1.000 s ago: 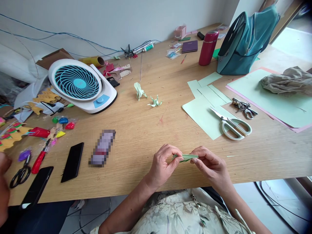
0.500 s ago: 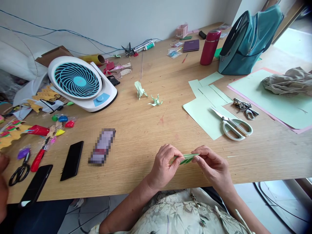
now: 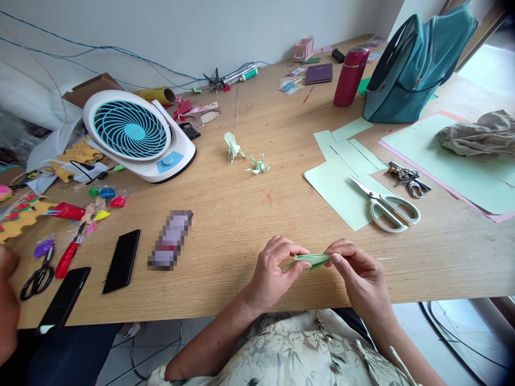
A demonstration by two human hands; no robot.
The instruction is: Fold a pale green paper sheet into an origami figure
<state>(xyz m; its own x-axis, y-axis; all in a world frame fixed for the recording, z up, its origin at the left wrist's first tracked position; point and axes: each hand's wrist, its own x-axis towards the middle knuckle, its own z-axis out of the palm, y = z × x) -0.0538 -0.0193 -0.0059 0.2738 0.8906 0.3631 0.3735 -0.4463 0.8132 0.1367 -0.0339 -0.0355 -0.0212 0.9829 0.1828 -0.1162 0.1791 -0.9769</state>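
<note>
A small piece of folded green paper [image 3: 313,259] is stretched between my two hands, just above the table's front edge. My left hand [image 3: 277,268] pinches its left end between thumb and fingers. At the other end, my right hand [image 3: 358,273] is closed on the paper with thumb and forefinger. Some of the folds are hidden behind the fingertips. Farther back on the table stand two pale green folded paper figures [image 3: 233,147]. To the right, white-handled scissors [image 3: 392,209] lie over light green paper sheets [image 3: 338,187].
A white fan [image 3: 132,128] stands at the left, with phones [image 3: 122,261] in front of it. Keys [image 3: 408,179], a red flask [image 3: 351,76] and a teal backpack [image 3: 410,75] are at the right. Another person's arm [image 3: 8,300] shows at the left edge.
My hands and the folded paper have shifted slightly right. The paper is tilted differently and shows more of its pale face. The whole view has moved a little.
</note>
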